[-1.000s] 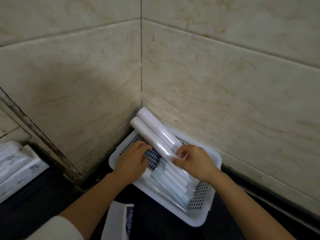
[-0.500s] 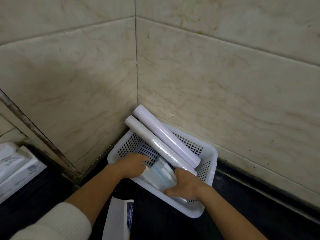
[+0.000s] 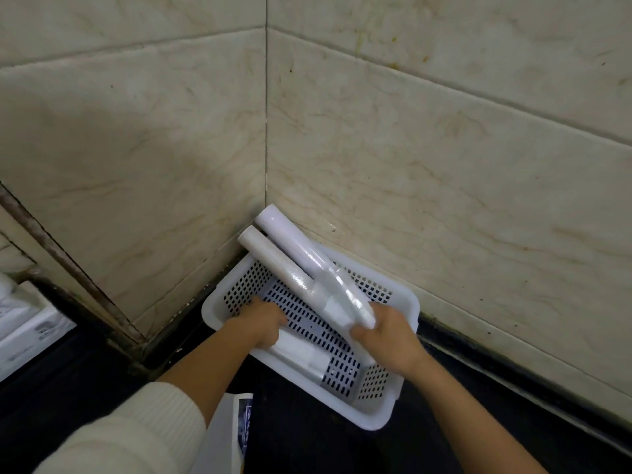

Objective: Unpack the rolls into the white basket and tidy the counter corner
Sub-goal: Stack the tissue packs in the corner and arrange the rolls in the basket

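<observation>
A white perforated basket (image 3: 379,410) sits in the tiled counter corner. Two long white rolls (image 3: 290,254) lean from the basket up over its far rim against the wall, side by side. My right hand (image 3: 390,340) grips their near ends, which sit in clear plastic wrap (image 3: 345,295). My left hand (image 3: 261,321) rests inside the basket, fingers curled on a flat clear-wrapped white packet (image 3: 301,357) lying on the basket floor along its near wall.
Beige marble-look wall tiles (image 3: 410,165) close in the corner behind the basket. A white printed box or leaflet (image 3: 236,436) lies on the dark counter (image 3: 307,446) below my left forearm. White packages (image 3: 27,323) are stacked at the far left edge.
My right hand moved from the basket's near side up to the rolls' lower ends. The bundle of wrapped items now lies flatter on the basket floor under my left hand.
</observation>
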